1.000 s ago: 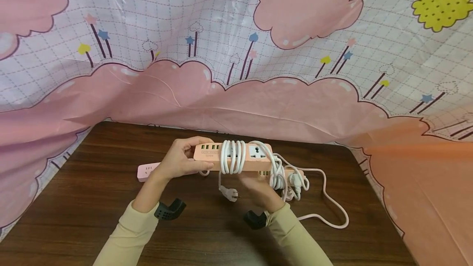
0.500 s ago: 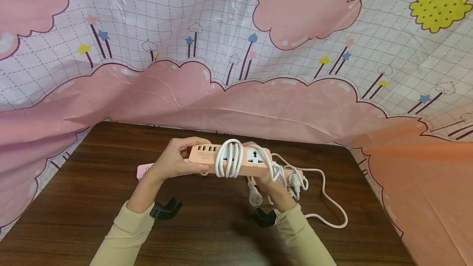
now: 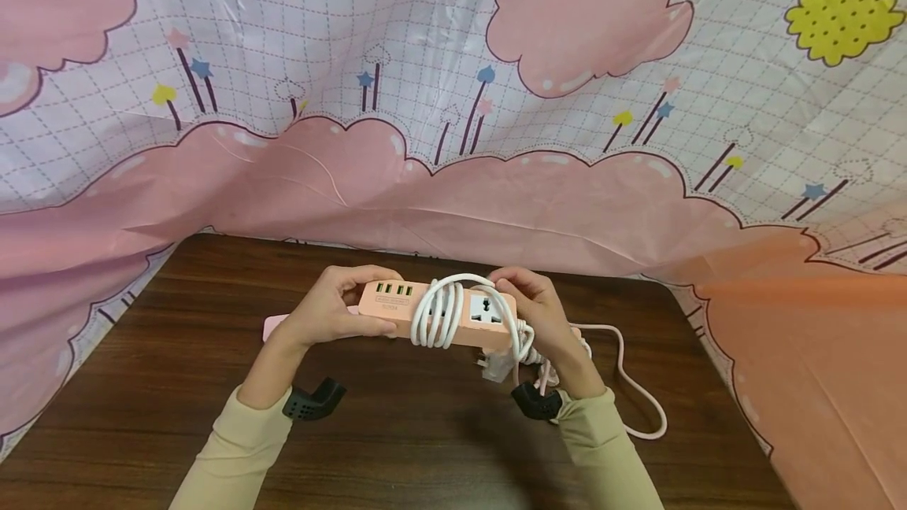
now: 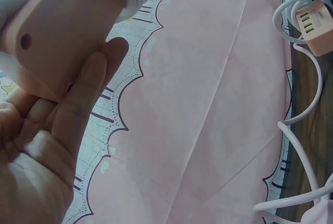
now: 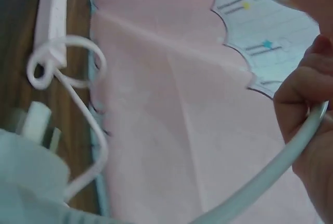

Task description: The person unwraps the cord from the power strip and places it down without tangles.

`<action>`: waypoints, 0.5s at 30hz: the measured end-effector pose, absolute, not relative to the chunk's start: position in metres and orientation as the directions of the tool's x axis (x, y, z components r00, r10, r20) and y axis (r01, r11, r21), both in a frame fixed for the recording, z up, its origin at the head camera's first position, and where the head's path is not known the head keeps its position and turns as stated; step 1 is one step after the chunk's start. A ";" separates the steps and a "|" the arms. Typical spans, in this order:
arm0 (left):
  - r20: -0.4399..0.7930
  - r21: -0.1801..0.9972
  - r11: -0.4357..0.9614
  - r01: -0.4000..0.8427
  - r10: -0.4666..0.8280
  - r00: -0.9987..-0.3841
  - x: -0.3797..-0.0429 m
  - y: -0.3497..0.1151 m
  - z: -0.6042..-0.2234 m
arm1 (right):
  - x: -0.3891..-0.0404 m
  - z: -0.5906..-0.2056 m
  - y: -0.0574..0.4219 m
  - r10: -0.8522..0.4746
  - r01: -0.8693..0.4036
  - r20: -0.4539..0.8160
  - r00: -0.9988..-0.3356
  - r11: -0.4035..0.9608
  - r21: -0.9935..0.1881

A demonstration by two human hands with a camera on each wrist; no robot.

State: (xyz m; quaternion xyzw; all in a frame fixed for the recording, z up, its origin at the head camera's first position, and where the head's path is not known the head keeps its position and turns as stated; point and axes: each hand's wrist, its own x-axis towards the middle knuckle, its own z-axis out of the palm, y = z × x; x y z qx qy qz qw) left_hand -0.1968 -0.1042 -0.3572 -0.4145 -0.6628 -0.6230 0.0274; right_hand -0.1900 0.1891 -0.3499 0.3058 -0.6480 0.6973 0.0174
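A peach power strip (image 3: 471,334) with USB ports and a universal socket is held above the table. Several turns of its white cord (image 3: 438,321) wrap round its middle. My left hand (image 3: 322,309) grips the left end, thumb in front and fingers behind. At the right end, my right hand (image 3: 542,317) holds the cord, which runs into its curled fingers (image 5: 294,94) in the right wrist view. A loop of cord arches over the socket. The cord's pale plug (image 3: 498,364) hangs below the strip, large and blurred in the right wrist view.
On the dark wooden table (image 3: 397,431), a pink power strip (image 3: 272,327) lies partly behind my left forearm. Another peach strip (image 4: 316,26) with coiled cord lies to the right, mostly hidden by my right hand. A loose white cord (image 3: 645,400) curves beyond it. A patterned curtain (image 3: 439,203) hangs behind.
My right hand has risen from below the strip to its right end, carrying the cord up and over. The hanging plug has swung right. The strip has dipped slightly.
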 end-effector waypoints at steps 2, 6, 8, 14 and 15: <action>0.548 0.801 -0.099 0.591 0.519 -0.656 -0.197 -0.104 -0.358 | -0.188 -0.346 0.194 -0.351 -0.460 0.465 -0.813 -0.102 -0.882; 0.554 0.792 -0.083 0.605 0.514 -0.655 -0.197 -0.103 -0.358 | -0.182 -0.336 0.200 -0.328 -0.541 0.512 -0.794 -0.003 -0.841; 0.555 0.792 -0.070 0.606 0.495 -0.669 -0.198 -0.103 -0.359 | -0.178 -0.331 0.201 -0.323 -0.601 0.557 -0.765 0.048 -0.798; 0.523 0.837 -0.062 0.544 0.387 -0.760 -0.202 -0.107 -0.364 | -0.159 -0.316 0.198 -0.351 -0.762 0.683 -0.640 0.175 -0.624; 0.520 0.843 -0.072 0.533 0.364 -0.773 -0.203 -0.108 -0.364 | -0.156 -0.315 0.198 -0.366 -0.769 0.683 -0.632 0.188 -0.611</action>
